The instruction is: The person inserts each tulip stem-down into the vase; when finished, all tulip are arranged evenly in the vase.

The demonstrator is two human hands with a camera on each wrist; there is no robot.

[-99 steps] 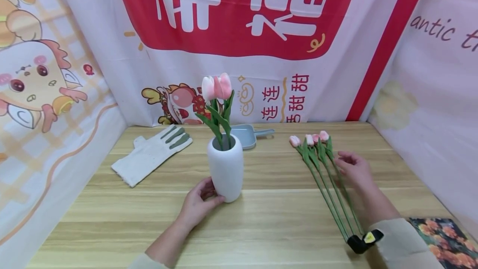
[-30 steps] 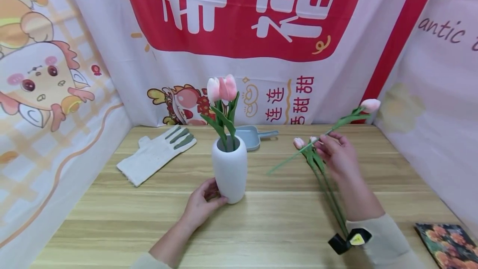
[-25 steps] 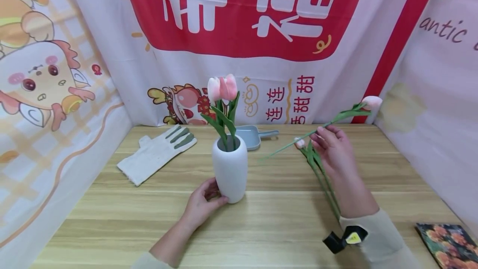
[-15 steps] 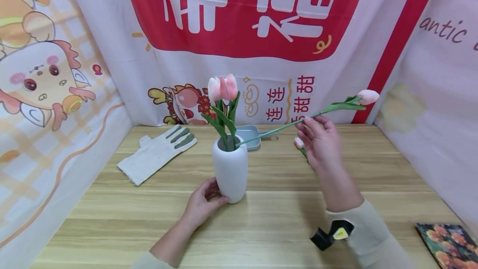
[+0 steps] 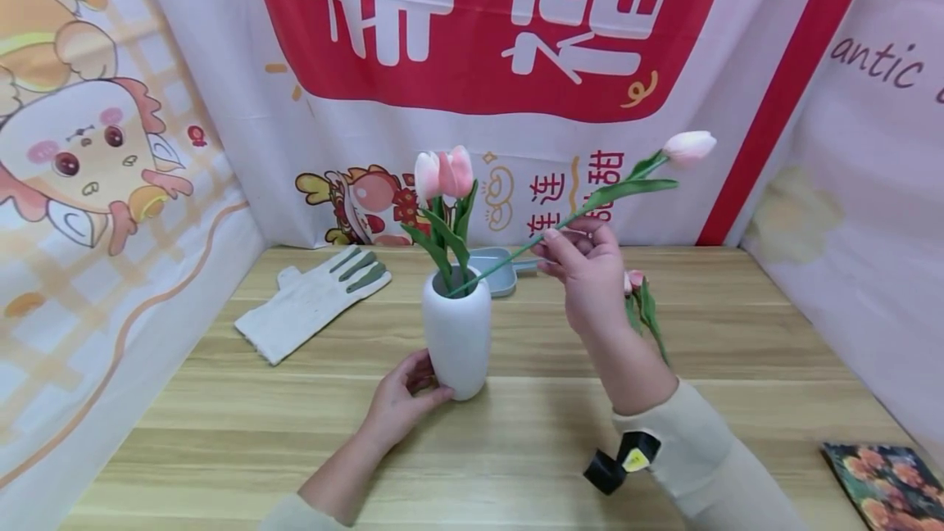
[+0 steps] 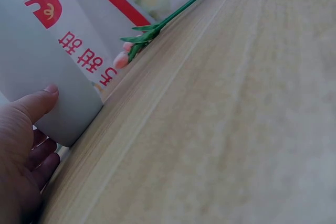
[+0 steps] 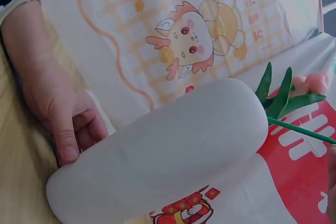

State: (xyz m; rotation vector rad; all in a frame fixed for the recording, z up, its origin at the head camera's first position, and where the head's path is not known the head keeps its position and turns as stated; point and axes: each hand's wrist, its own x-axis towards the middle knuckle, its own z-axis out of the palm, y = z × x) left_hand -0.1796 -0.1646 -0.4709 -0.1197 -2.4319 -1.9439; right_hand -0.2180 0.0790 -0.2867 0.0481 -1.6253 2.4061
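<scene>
A white vase [image 5: 457, 342] stands upright on the wooden table with pink-and-white tulips [image 5: 445, 173] in it. Low on its left side, my left hand [image 5: 398, 401] holds it, thumb in front and fingers behind. The right wrist view shows the same grip at the base of the vase [image 7: 163, 150]. My right hand [image 5: 587, 273] pinches the green stem of a single tulip [image 5: 689, 147], which slants with its bloom up to the right. The lower end of that stem dips into the vase mouth. Other tulips [image 5: 646, 306] lie on the table, partly hidden by my right forearm.
A white work glove [image 5: 310, 306] with grey-green fingers lies at the left. Behind the vase is a small blue-grey dustpan [image 5: 500, 277]. A card with orange flowers [image 5: 885, 478] lies at the front right. Printed cloth [image 5: 472, 31] walls in the table.
My right hand has taken one tulip from those lying at the right and brought it left, its stem end now inside the vase mouth. My left hand has stayed on the vase.
</scene>
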